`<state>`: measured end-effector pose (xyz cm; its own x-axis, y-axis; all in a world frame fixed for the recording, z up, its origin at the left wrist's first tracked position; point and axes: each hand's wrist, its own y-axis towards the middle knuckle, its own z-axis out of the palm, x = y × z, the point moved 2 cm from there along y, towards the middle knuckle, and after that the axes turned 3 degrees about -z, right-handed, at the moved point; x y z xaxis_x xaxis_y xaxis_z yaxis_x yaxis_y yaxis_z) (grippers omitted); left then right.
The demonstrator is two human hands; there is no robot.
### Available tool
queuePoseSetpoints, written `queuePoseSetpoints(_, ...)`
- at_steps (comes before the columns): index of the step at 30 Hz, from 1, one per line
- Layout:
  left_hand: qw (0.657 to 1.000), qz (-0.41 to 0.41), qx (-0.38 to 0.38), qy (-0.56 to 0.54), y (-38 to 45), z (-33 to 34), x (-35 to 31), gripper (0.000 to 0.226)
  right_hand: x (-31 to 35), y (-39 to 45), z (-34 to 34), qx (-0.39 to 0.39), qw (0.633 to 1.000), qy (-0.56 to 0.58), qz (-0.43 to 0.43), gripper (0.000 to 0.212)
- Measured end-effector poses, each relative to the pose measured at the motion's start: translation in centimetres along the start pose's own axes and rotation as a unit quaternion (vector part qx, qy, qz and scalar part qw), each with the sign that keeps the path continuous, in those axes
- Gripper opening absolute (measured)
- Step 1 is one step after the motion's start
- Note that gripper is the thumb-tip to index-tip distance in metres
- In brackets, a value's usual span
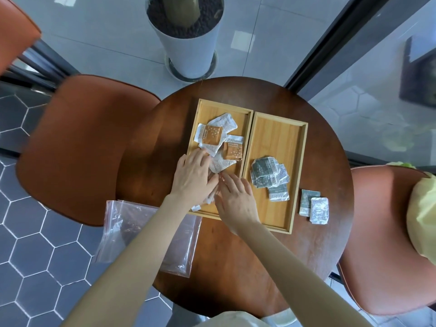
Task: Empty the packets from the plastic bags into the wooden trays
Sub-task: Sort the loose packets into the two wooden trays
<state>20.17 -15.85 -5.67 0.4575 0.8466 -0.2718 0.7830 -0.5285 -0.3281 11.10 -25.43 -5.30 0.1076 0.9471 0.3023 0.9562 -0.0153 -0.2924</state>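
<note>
Round dark wooden table (247,267) bearing two wooden trays set side by side, long edges touching.

Left tray (203,114) — orange and white packets (210,135) in a loose overlapping heap. Left hand (193,175) and right hand (236,199) both palm-down over its near end, fingers spread on the packets there; whether either grips one cannot be told.

Right tray (278,133) — grey-green packets (266,175) piled at its near half, far half bare.

Two more grey-green packets (313,206) on the tabletop just right of that tray.

Clear plastic bags (122,232), flat, overhanging the table's near-left edge.

Around the table: three orange chairs (82,149), white planter (186,48).
</note>
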Motion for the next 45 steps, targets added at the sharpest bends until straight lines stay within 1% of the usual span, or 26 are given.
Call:
queuePoseSetpoints(1, 1.000, 0.003, -0.004, 0.003, 0.2, -0.1, 0.1, 0.048, 0.0, 0.0, -0.2, -0.011, 1.000, 0.011, 0.010, 0.037)
queuePoseSetpoints(3, 1.000, 0.007, 0.007, 0.021, 0.4, -0.2, 0.1, 0.056, 0.0, 0.5, -0.9, -0.018, 0.999, 0.014, 0.022, 0.044)
queuePoseSetpoints(5, 0.999, 0.009, 0.014, 0.038, 0.6, -0.2, 0.2, 0.056, -0.1, 1.1, -1.0, 0.019, 1.000, 0.004, 0.014, 0.051)
queuePoseSetpoints(7, 0.999, 0.011, 0.009, 0.038, 0.6, -0.3, 0.3, 0.051, -0.5, 1.3, -0.7, 0.077, 0.997, 0.008, 0.005, 0.055)
queuePoseSetpoints(8, 0.999, 0.012, 0.003, 0.036, 0.5, -0.4, 0.4, 0.049, -0.6, 1.3, -0.6, 0.086, 0.996, 0.004, -0.001, 0.056)
queuePoseSetpoints(10, 0.999, 0.018, 0.002, 0.037, 0.3, -0.4, 0.5, 0.047, -0.8, 1.3, -0.9, 0.079, 0.997, 0.011, -0.007, 0.053)
queuePoseSetpoints(13, 0.999, 0.027, 0.009, 0.034, -0.1, -0.3, 0.7, 0.045, -0.9, 1.5, -2.0, 0.054, 0.998, 0.043, -0.012, 0.040)
queuePoseSetpoints(15, 0.999, 0.032, -0.006, 0.032, -0.4, -0.6, 0.5, 0.043, -1.1, 1.5, -2.6, 0.039, 0.998, 0.039, -0.014, 0.031)
queuePoseSetpoints(17, 0.999, 0.026, -0.034, 0.022, -0.8, -1.3, 0.1, 0.040, -1.2, 1.3, -3.2, 0.057, 0.998, 0.036, -0.011, 0.025)
queuePoseSetpoints(18, 0.998, 0.022, -0.048, 0.015, -1.0, -1.6, -0.1, 0.037, -1.4, 1.0, -3.5, 0.071, 0.997, 0.040, -0.005, 0.024)
queuePoseSetpoints(20, 0.998, 0.015, -0.059, -0.005, -1.3, -2.2, -0.7, 0.030, -2.2, 0.3, -3.8, 0.103, 0.991, 0.073, 0.034, 0.025)
queuePoseSetpoints(21, 0.998, 0.007, -0.053, -0.027, -1.5, -2.3, -0.9, 0.028, -2.9, -0.2, -4.0, 0.110, 0.987, 0.102, 0.062, 0.026)
queuePoseSetpoints(23, 0.993, -0.028, -0.030, -0.108, -1.8, -2.4, -1.8, 0.027, -4.5, -1.8, -4.4, 0.100, 0.975, 0.161, 0.113, 0.025)
queuePoseSetpoints(25, 0.974, -0.086, 0.005, -0.209, -1.9, -1.8, -3.0, 0.028, -6.2, -3.6, -4.9, 0.061, 0.956, 0.232, 0.168, 0.024)
queuePoseSetpoints(27, 0.939, -0.146, 0.040, -0.309, -1.8, -1.0, -4.5, 0.028, -8.0, -5.6, -5.1, 0.022, 0.928, 0.289, 0.233, 0.024)
queuePoseSetpoints(28, 0.923, -0.165, 0.053, -0.342, -1.7, -0.5, -5.3, 0.028, -8.9, -6.5, -5.1, 0.012, 0.918, 0.296, 0.265, 0.025)
queuePoseSetpoints(29, 0.918, -0.167, 0.068, -0.353, -1.7, 0.0, -6.3, 0.027, -9.9, -7.5, -4.9, 0.005, 0.910, 0.291, 0.296, 0.026)
queuePoseSetpoints(30, 0.925, -0.151, 0.083, -0.339, -1.7, 0.4, -7.5, 0.027, -10.7, -8.5, -4.7, -0.006, 0.901, 0.286, 0.327, 0.026)
queuePoseSetpoints(32, 0.942, -0.113, 0.113, -0.294, -1.9, 1.0, -10.1, 0.026, -12.3, -10.4, -4.3, -0.037, 0.871, 0.303, 0.384, 0.026)
queuePoseSetpoints(34, 0.941, -0.088, 0.136, -0.297, -1.7, 2.0, -12.5, 0.028, -13.8, -12.0, -3.8, -0.066, 0.833, 0.336, 0.435, 0.025)
queuePoseSetpoints(35, 0.939, -0.081, 0.144, -0.303, -1.6, 2.3, -13.7, 0.028, -14.5, -12.6, -3.4, -0.079, 0.808, 0.360, 0.459, 0.024)
queuePoseSetpoints(38, 0.936, -0.070, 0.162, -0.306, -0.7, 3.4, -16.8, 0.025, -15.9, -14.0, -2.4, -0.130, 0.718, 0.455, 0.510, 0.025)
queuePoseSetpoints(40, 0.942, -0.045, 0.160, -0.293, -0.2, 4.0, -18.5, 0.023, -16.4, -14.4, -2.1, -0.162, 0.675, 0.485, 0.531, 0.029)
queuePoseSetpoints(42, 0.950, -0.020, 0.154, -0.272, 0.4, 4.5, -20.0, 0.020, -16.7, -14.4, -1.9, -0.184, 0.661, 0.486, 0.542, 0.028)
queuePoseSetpoints(43, 0.955, -0.010, 0.154, -0.255, 0.7, 4.6, -20.6, 0.022, -16.7, -14.2, -1.8, -0.192, 0.662, 0.478, 0.544, 0.025)
queuePoseSetpoints(45, 0.966, 0.005, 0.158, -0.202, 1.4, 5.1, -21.7, 0.029, -16.7, -13.7, -1.5, -0.201, 0.677, 0.450, 0.547, 0.020)
